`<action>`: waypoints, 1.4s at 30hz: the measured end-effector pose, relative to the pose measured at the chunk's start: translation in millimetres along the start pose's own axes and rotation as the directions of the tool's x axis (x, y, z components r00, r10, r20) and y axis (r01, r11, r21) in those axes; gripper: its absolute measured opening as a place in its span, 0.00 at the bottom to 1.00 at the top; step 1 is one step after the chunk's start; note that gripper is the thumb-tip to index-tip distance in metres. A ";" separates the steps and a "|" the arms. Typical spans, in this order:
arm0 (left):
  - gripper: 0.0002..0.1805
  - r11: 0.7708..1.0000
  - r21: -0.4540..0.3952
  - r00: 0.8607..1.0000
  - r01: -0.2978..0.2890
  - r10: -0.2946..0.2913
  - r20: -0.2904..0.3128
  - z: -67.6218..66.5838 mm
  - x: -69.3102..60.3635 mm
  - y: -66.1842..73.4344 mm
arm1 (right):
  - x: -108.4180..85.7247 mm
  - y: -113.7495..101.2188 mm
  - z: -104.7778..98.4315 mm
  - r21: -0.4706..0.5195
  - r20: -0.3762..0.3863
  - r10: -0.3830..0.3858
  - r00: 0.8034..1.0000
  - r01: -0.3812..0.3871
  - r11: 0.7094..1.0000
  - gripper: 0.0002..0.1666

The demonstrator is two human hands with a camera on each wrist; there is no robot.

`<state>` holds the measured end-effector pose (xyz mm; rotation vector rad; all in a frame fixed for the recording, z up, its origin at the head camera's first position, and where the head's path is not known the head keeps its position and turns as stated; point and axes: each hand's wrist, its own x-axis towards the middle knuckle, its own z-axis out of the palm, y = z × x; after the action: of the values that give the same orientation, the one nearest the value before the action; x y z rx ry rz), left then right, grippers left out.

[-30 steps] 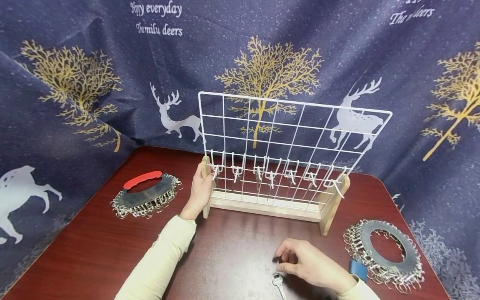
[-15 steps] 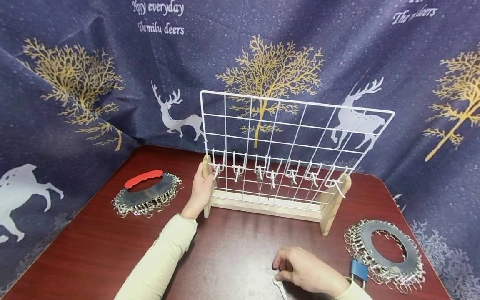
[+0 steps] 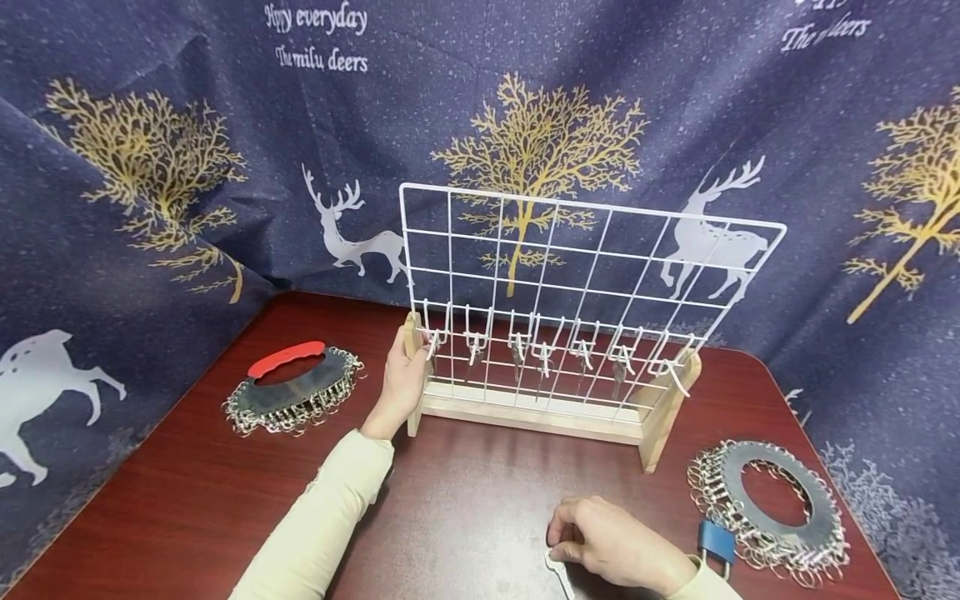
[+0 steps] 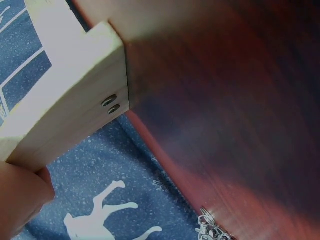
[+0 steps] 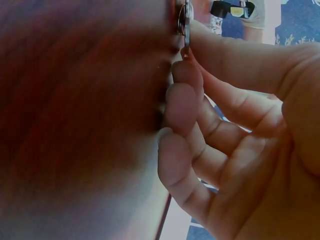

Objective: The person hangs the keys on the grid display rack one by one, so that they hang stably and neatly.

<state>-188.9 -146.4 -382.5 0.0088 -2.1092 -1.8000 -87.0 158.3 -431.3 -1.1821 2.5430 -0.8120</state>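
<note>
A white wire grid rack (image 3: 592,225) stands on the table in a wooden base (image 3: 525,412). My left hand (image 3: 403,379) grips the left wooden end post (image 3: 413,333); in the left wrist view, the hand (image 4: 22,197) shows against this wooden side piece (image 4: 75,110). Along the grid, several white hooks (image 3: 476,342) carry small metal keys (image 3: 517,350). Low in the head view, my right hand (image 3: 611,542) pinches a silver key (image 3: 557,573) by its head, close to the tabletop. The right wrist view shows the key (image 5: 187,30) edge-on at the thumb and index finger.
On the right lies a grey ring (image 3: 810,500) hung with many small metal rings, beside a blue padlock (image 3: 717,540). A red-handled plate (image 3: 288,358) with similar rings lies on the left. A dark blue printed cloth (image 3: 360,100) hangs behind the reddish table (image 3: 450,475).
My right hand has come down and slightly left to the key, and its fingers have closed on the key's head. The left hand stays on the rack post.
</note>
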 end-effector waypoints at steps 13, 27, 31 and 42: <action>0.10 1.000 -0.008 1.000 0.012 -0.012 -0.025 3.0 16.8 -40.9 | 0.7 -1.8 -0.5 0.028 0.029 0.046 0.999 -0.047 0.999 0.11; 0.09 1.000 0.024 0.999 -0.016 0.017 -0.044 2.9 15.8 -40.5 | 0.4 1.2 1.1 0.058 0.032 0.030 0.999 -0.032 0.998 0.11; 0.09 1.000 0.027 0.999 -0.015 0.016 -0.045 2.8 15.4 -40.7 | -0.2 1.6 1.6 0.101 0.038 0.045 0.998 -0.048 0.994 0.09; 0.10 1.000 0.017 0.999 -0.011 0.012 -0.034 3.0 15.9 -40.5 | 1.5 2.4 1.4 0.154 0.062 0.063 0.996 -0.072 0.985 0.11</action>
<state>-213.8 -154.8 -417.3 0.0322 -2.0967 -1.7626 -88.9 157.8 -433.7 -1.0501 2.4094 -0.9288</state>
